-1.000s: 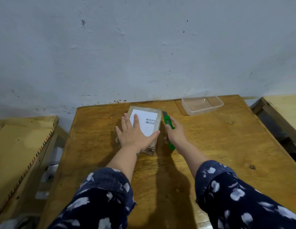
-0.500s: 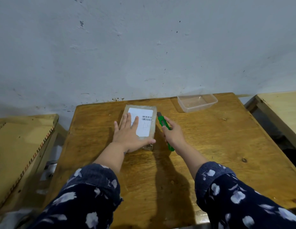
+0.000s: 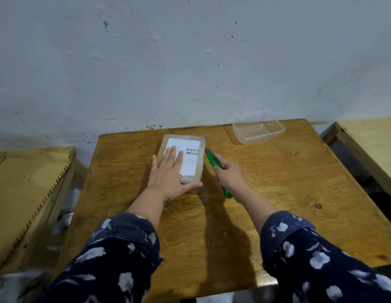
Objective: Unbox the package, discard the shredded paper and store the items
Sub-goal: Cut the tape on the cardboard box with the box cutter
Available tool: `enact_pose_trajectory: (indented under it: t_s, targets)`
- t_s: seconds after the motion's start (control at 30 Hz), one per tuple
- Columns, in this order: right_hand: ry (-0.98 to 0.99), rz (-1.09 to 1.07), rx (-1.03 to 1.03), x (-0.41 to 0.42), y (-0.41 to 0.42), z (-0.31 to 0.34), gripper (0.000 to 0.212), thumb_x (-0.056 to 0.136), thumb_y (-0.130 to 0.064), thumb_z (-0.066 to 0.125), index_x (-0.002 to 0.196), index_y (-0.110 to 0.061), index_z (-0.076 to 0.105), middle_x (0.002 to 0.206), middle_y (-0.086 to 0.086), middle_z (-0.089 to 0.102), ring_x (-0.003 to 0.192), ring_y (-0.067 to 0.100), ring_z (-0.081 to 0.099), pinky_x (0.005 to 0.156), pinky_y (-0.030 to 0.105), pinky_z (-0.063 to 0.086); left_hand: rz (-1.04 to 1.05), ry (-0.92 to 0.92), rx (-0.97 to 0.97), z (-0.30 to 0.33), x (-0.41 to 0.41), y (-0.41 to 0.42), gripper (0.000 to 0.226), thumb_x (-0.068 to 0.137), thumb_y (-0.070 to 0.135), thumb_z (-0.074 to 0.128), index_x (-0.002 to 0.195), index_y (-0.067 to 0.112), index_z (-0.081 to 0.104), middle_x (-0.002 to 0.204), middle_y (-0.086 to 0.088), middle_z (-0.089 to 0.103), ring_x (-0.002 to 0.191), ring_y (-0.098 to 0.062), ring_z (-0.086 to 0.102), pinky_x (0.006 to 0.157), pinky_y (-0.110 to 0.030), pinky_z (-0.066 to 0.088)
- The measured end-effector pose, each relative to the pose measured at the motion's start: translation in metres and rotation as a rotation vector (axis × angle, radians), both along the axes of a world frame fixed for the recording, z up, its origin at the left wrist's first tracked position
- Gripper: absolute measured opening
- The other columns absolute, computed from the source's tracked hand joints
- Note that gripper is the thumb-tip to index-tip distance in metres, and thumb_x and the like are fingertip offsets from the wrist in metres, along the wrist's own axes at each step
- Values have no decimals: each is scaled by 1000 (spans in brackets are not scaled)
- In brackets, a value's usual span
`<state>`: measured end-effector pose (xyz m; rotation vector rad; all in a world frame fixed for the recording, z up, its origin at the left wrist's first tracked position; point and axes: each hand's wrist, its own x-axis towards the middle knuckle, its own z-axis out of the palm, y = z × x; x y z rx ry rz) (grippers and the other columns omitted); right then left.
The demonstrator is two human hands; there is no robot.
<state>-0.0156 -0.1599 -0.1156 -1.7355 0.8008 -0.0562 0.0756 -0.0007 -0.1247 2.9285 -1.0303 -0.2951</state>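
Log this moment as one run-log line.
step: cutting tape | left hand: flat on package | right hand: holds green box cutter at package's right edge | clear container: empty

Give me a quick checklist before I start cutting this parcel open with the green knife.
1. Taped brown cardboard parcel held steady: ok, left hand lies flat on top.
2. Green utility knife gripped: ok, right hand is closed around its handle.
3. Blade at the parcel's right edge: ok, the tip is beside it.
4. Left fingers clear of the blade: ok, they rest on the label, away from that edge.
5. Blade extended enough: cannot tell.
6. Clear plastic container ready for items: ok, empty at the table's far right.
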Motion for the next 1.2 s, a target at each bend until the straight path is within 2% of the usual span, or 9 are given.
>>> enact_pose_trajectory:
  t_s: [0.27, 0.43, 0.53, 0.67, 0.87, 1.03, 1.1, 1.2]
  targets:
    - [-13, -25, -1, -9, 9, -1, 46, 97, -20, 47, 139, -37, 41, 101, -2, 47, 50, 12, 48, 44, 25, 41, 51, 2, 4, 1, -10, -3, 125, 57, 94, 15, 152, 17, -10, 160, -6, -18, 146, -19, -20, 117, -52, -9]
    - [-14, -25, 1, -15, 12, -3, 47, 96, -20, 49, 139, -36, 43, 113, -1, 56, 51, 7, 49, 42, 20, 40, 73, 5, 8, 0, -12, -3, 123, 60, 94, 18, 152, 17, -11, 160, -7, -19, 146, -20, -20, 116, -53, -10]
    - [-21, -9, 12, -20, 14, -3, 47, 96, -21, 49, 139, -37, 43, 104, -5, 46, 57, 4, 46, 45, 20, 39, 76, 10, 11, 0, -12, -4, 124, 59, 94, 17, 152, 17, -11, 160, -7, -18, 146, -20, -20, 116, -53, -10]
    - [-17, -7, 33, -27, 15, 0, 46, 96, -19, 48, 138, -37, 43, 101, -3, 47, 53, 9, 48, 45, 23, 40, 75, 11, 12, 1, -13, -4, 124, 59, 94, 18, 152, 17, -10, 160, -7, -17, 146, -20, -19, 117, -54, -9]
    - [-19, 14, 74, -37, 16, -2, 45, 96, -21, 50, 137, -37, 45, 102, -4, 44, 63, 4, 45, 52, 21, 40, 77, 8, 19, 2, -13, -4, 125, 58, 94, 17, 152, 17, -9, 160, -7, -16, 147, -21, -18, 117, -54, -7]
    - [-43, 25, 73, -48, 18, -9, 43, 95, -21, 52, 135, -35, 49, 82, -14, 43, 66, -3, 37, 63, 16, 36, 74, 7, 28, 3, -13, -5, 126, 57, 94, 16, 152, 16, -9, 160, -7, -16, 147, -21, -18, 117, -54, -6]
    - [-44, 33, 61, -53, 20, -8, 42, 94, -22, 53, 135, -36, 49, 89, -8, 46, 65, -3, 36, 63, 16, 35, 73, 9, 27, 3, -14, -4, 126, 56, 94, 16, 152, 16, -9, 160, -7, -16, 147, -21, -17, 117, -54, -6]
    - [-17, 57, 52, -59, 20, -3, 43, 95, -22, 52, 134, -41, 48, 99, -3, 46, 61, 2, 45, 54, 18, 38, 73, 11, 28, 3, -14, -4, 125, 57, 94, 17, 152, 17, -9, 160, -7, -15, 147, -21, -17, 117, -53, -6]
